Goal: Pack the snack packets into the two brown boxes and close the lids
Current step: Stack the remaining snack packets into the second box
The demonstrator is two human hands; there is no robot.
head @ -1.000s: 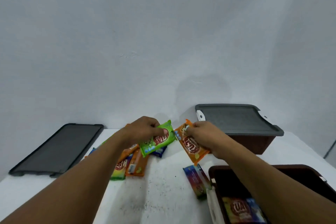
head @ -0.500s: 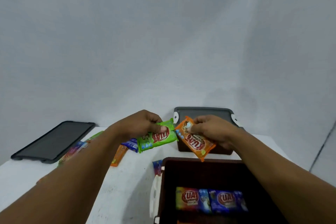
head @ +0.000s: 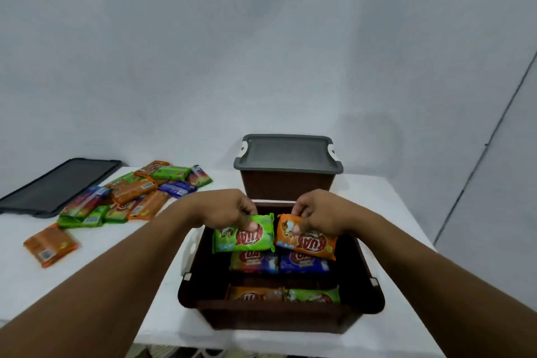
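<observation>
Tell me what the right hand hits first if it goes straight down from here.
Likely the blue packet in the open brown box, right under the orange packet the right hand pinches, though depth is unclear.

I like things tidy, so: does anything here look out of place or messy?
Nothing spilled or damaged. One orange packet lies alone, apart from the jumbled pile at the left of the table, and a grey lid lies loose beside the pile, off its box.

white table (head: 386,197) with open brown box (head: 276,317), lidded brown box (head: 287,187), loose grey lid (head: 58,183), snack packets (head: 136,197)
</observation>
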